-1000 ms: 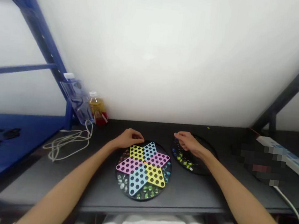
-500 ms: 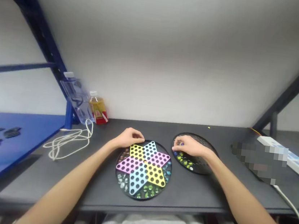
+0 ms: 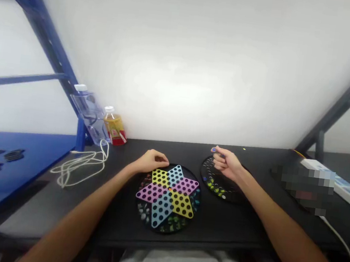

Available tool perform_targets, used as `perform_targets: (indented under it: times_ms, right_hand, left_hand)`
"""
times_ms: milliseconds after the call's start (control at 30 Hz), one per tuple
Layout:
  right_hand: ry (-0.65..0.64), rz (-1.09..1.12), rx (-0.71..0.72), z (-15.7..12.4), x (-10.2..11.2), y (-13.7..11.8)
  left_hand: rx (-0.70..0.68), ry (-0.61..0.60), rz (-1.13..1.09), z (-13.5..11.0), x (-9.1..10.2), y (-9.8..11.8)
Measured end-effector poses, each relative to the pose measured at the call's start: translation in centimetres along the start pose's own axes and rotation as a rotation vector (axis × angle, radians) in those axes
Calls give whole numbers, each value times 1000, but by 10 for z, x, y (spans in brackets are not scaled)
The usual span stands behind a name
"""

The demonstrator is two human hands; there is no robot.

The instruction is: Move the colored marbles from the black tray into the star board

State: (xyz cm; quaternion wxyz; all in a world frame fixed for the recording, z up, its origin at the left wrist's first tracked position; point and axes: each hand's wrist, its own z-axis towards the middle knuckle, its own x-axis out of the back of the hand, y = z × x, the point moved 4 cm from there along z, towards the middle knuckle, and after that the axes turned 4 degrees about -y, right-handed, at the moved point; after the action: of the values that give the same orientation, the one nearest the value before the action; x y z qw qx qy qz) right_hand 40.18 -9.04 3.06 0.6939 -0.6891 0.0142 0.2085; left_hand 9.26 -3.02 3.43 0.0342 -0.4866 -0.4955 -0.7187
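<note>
A round Chinese checkers board [image 3: 161,207] lies on the table, its star points pale yellow, pink and light blue, with glassy marbles in the compartments around the star. My left hand [image 3: 153,161] rests at its far left rim, fingers curled and fingertips closed on the edge. Over a second round black board [image 3: 238,189] on the right, my right hand [image 3: 227,163] is raised, pinching a small blue marble [image 3: 213,149] between thumb and forefinger. Yellow-green marbles [image 3: 215,188] sit along that board's near left side; part of it is hidden by my right hand and forearm.
A white cable [image 3: 84,166] lies coiled at the left, below a clear bottle [image 3: 91,112] and a yellow-and-red bottle [image 3: 115,128]. Farther left, a blue surface [image 3: 38,152] holds tools. A white power strip [image 3: 340,185] and a blurred dark object [image 3: 302,189] are at the right.
My right hand has lifted off the right-hand board, moving up and slightly right, with the blue marble in its fingertips. My left hand has stayed at the star board's rim.
</note>
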Motion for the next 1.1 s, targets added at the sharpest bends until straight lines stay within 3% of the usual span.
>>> perform_targets:
  times_ms: [133,267,433,533,633,733,867,967,1100]
  right_hand:
    - [64,38,-9,2,1,0]
    - [100,-388,-3,-2,-4,2]
    - [-140,-943,-3,-9,-19,-3]
    - [-251,-1115,-7,-12,-25,-3]
    - [-279,-1177,-34,-13,-27,1]
    - [-209,-1012,-37,-13,-28,2]
    - [-170,-389,-118,-9,-38,0]
    - [-128,12,-76,2,-53,-5]
    - [5,215,2,23,-73,3]
  left_hand:
    - [0,-8,3,0,0,-1]
    - [4,-1,17,1,0,-3]
    - [5,-9,12,0,-1,-3]
    - [6,-7,7,0,0,-1]
    - [11,-6,6,0,0,0]
    - [6,-9,12,0,0,2]
    - [-7,-2,5,0,0,1]
    - [-6,5,-11,-1,-1,-1]
    - [-18,8,-24,-2,-2,1]
